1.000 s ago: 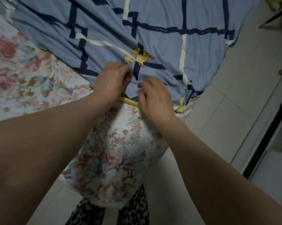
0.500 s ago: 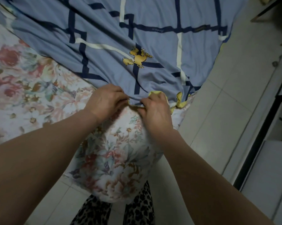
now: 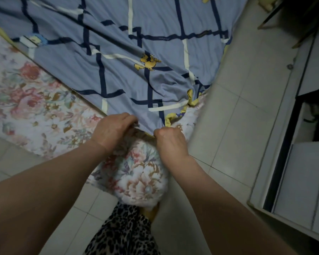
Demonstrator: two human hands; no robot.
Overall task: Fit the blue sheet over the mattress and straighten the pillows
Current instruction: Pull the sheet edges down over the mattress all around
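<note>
Head view. The blue sheet [image 3: 118, 52], gridded in navy and cream with a yellow cartoon motif, lay across the floral mattress [image 3: 32, 107]; small script on one navy band was too fine to read. Its hem ran diagonally to the near corner, where left hand [image 3: 112, 130] and right hand [image 3: 170, 140] each gripped the edge.

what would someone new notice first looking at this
Two bare hands, left hand and right hand, meet mid-frame, both gripping the blue sheet at its hem over the corner of the floral mattress. The sheet's navy-and-cream grid fills the top, wrinkled toward the hands.
</note>
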